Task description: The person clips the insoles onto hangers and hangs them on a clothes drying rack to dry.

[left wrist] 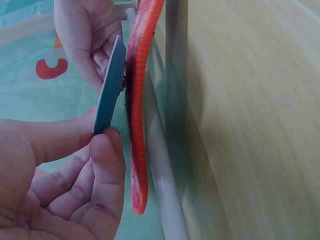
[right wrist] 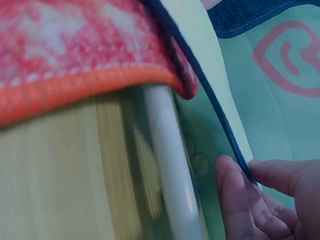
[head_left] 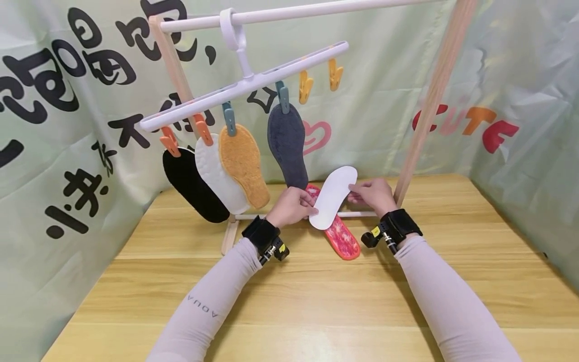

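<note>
A white-faced insole (head_left: 333,200) is held up between my two hands. My left hand (head_left: 290,207) pinches its lower left edge between thumb and finger. On the opposite edge, higher up, the right hand (head_left: 373,195) pinches it the same way. Both wrist views show the insole edge-on, with a dark blue side (right wrist: 212,97) facing the red insole. That red patterned insole (head_left: 343,240) has an orange-red rim and lies behind the white one, slanting across the rack's low white bar (head_left: 358,214). Part of the red insole is hidden by the white one.
A tilted white hanger (head_left: 194,108) hangs from the rack's top bar (head_left: 289,15). Clips hold black (head_left: 192,186), white (head_left: 221,176), orange (head_left: 244,166) and dark grey (head_left: 286,143) insoles. Two yellow clips (head_left: 305,88) hold nothing. Wooden posts (head_left: 434,105) flank the rack on the table (head_left: 289,306).
</note>
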A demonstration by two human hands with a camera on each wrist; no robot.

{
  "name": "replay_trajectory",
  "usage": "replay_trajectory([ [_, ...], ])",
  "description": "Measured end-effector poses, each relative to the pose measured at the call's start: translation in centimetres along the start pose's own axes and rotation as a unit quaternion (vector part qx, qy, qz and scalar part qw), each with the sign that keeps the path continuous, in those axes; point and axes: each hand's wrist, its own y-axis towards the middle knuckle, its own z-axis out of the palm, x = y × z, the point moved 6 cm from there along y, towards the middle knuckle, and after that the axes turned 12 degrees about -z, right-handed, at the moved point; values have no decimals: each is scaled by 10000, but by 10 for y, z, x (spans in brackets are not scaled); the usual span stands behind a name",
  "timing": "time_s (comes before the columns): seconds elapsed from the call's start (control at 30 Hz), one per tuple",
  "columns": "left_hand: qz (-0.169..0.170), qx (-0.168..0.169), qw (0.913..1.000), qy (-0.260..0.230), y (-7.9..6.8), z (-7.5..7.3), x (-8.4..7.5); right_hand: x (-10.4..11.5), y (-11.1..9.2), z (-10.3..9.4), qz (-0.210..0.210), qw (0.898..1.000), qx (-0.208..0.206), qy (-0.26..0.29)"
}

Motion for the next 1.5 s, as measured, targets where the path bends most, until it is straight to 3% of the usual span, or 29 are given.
replay_trajectory([
  [0.47, -97, 159, 9998, -58, -8, 2, -1, 17, -9, 2, -385, 9991, 155, 32],
  [0.9, 133, 249, 9996, -24, -9, 5, -8, 28, -15, 6, -613, 9975, 298, 188],
  [1.23, 210, 34, 9998, -17, -10, 0, -11, 49, -25, 9, -938, 9943, 500, -128],
  [1.5, 198, 50, 9987, -476, -12, -5, -15, 64, -28, 12, -1279, 9891, 574, -462],
])
